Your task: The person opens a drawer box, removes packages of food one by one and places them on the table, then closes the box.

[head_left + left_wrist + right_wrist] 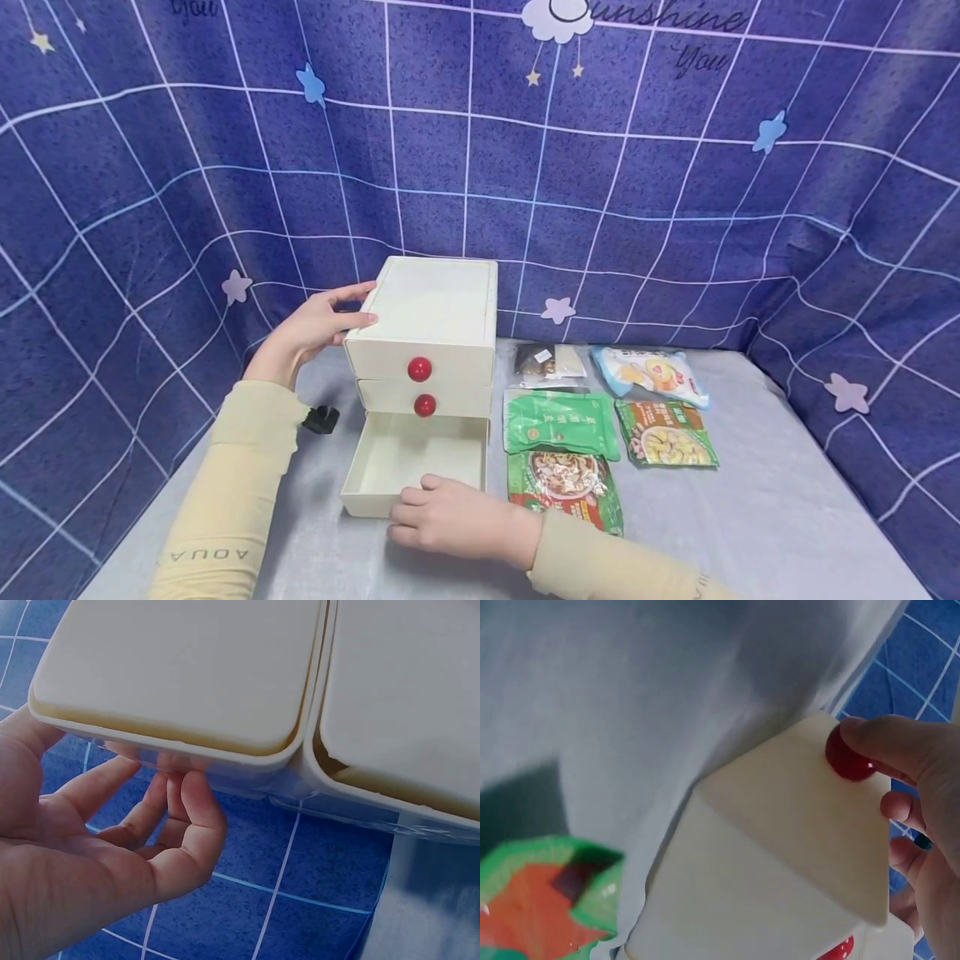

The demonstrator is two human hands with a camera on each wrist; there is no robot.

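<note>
A white drawer cabinet [431, 300] stands on the grey cloth with its lowest drawer [420, 454] pulled out and its inside bare. Red round knobs mark the two drawers above, which are pushed in. My left hand [318, 325] rests against the cabinet's left side near the top; the left wrist view shows fingertips [196, 787] touching that side. In front of the pulled-out drawer is my right hand [457, 521]. Thumb and forefinger pinch the red knob [847, 754] on the drawer front, as seen in the right wrist view; the head view hides this knob.
Right of the cabinet lie several food packets: a green pouch [558, 421], a red-and-green packet [566, 483], a brown-green packet [667, 433], a white-blue bag [651, 372] and a dark clear-wrapped packet [547, 364]. A small black object [321, 419] lies left. A blue curtain [480, 150] hangs behind.
</note>
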